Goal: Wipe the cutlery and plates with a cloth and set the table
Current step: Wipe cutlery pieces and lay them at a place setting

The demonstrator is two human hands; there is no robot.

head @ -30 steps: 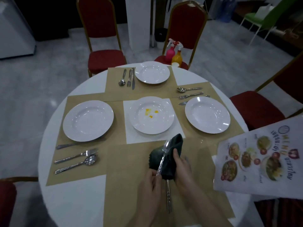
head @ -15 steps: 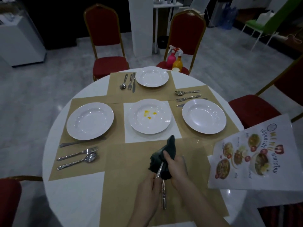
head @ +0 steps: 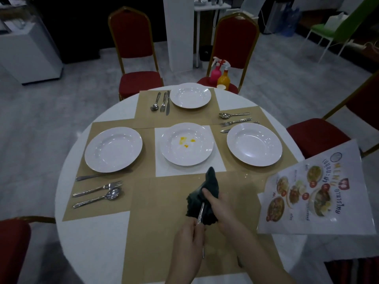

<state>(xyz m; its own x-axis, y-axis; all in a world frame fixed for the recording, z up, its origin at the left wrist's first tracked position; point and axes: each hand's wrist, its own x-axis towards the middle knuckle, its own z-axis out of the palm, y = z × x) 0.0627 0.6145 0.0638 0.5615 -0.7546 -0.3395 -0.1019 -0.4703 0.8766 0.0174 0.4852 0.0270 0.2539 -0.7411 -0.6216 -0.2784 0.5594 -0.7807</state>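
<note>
My left hand (head: 187, 242) grips the handle of a metal piece of cutlery (head: 200, 215) over the near brown placemat (head: 160, 232). My right hand (head: 220, 210) holds a dark cloth (head: 205, 193) wrapped around the upper end of that cutlery, so its head is hidden. A white plate with yellow stains (head: 187, 143) sits on a white mat in the middle. Clean white plates lie at the left (head: 113, 149), right (head: 254, 147) and far side (head: 190, 95). Each has a knife, fork and spoon beside it, such as the left set (head: 98, 191).
The round white table (head: 90, 244) has red chairs around it, one at the far left (head: 133, 48). Pink and orange spray bottles (head: 220, 73) stand on the far right chair. A printed menu sheet (head: 320, 193) hangs over the table's right edge.
The cutlery has slid down deeper into the cloth; its tip no longer shows above. Both hands stayed over the near placemat while the view tilted up slightly.
</note>
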